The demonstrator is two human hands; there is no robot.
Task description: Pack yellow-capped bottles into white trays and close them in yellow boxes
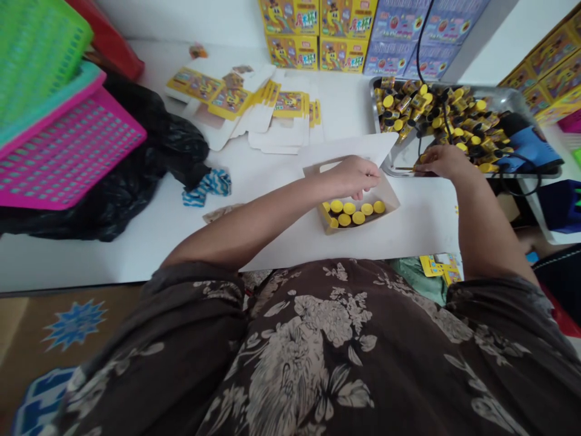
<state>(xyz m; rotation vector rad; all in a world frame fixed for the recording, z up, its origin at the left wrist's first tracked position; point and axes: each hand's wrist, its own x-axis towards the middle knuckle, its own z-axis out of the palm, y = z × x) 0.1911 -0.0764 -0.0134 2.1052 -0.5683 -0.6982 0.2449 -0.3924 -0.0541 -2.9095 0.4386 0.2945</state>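
Over an opened cardboard box point(391, 200) hangs my left hand point(356, 177), its fingers curled together; whatever they hold, if anything, is hidden. Inside the box stand several small containers with round yellow lids point(358, 217), grouped toward its near side. My right hand point(442, 160) reaches over the near edge of a metal tray point(380, 115), with its fingers bent and pressed together, pointing down. At its fingertips lie small yellow-and-dark containers, and I cannot make out which one it grips. Many more such containers point(408, 103) are heaped in the tray.
Flattened yellow-and-white cartons point(276, 109) lie at the back. Printed boxes point(342, 54) are stacked against the wall. A blue tool point(529, 148) with a black cord rests in the tray. Pink basket point(77, 145), black plastic bag point(136, 163) and blue-white cloth point(213, 184) are left.
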